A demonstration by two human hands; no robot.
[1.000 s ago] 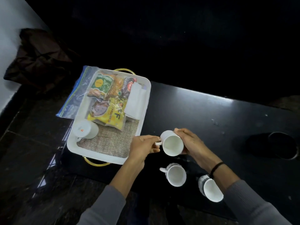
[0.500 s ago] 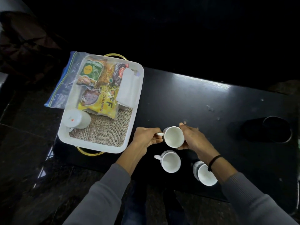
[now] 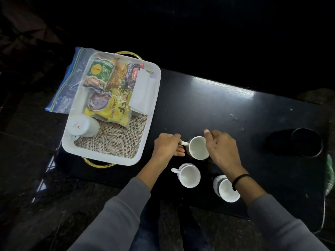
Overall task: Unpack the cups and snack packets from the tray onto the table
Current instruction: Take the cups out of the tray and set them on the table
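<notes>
A glossy black tabletop (image 3: 208, 105) fills the middle of the view, seen from above. At its left end sits a white rectangular tray (image 3: 154, 98) with gold wire handles, lined with coarse burlap. Under the tray's far left edge lies a clear plastic zip bag (image 3: 67, 87), partly hanging off the side. Inside the tray, toward the far end, a pile of snack packets (image 3: 108, 87) overlaps: a green one, a dark one, and a yellow one nearest the viewer. A folded white paper napkin (image 3: 143, 93) leans against the tray's right wall beside them. In the tray's near left corner a white cup (image 3: 83, 125) lies tipped over with its base facing up.

Two arms in grey sleeves reach in from the bottom edge. The left hand (image 3: 166, 146) is curled, pinching the handle of a white cup (image 3: 198, 147) that stands upright on the tabletop just right of the tray. The right hand (image 3: 221, 147) is loosely spread with relaxed fingers beside that cup's right rim; whether it touches cannot be told. A black band circles the right wrist.

Nearer the viewer, two more white cups stand upright on the tabletop: the middle cup (image 3: 189, 175) with its handle pointing left, and the right cup (image 3: 226, 189) partly hidden under the right forearm.
</notes>
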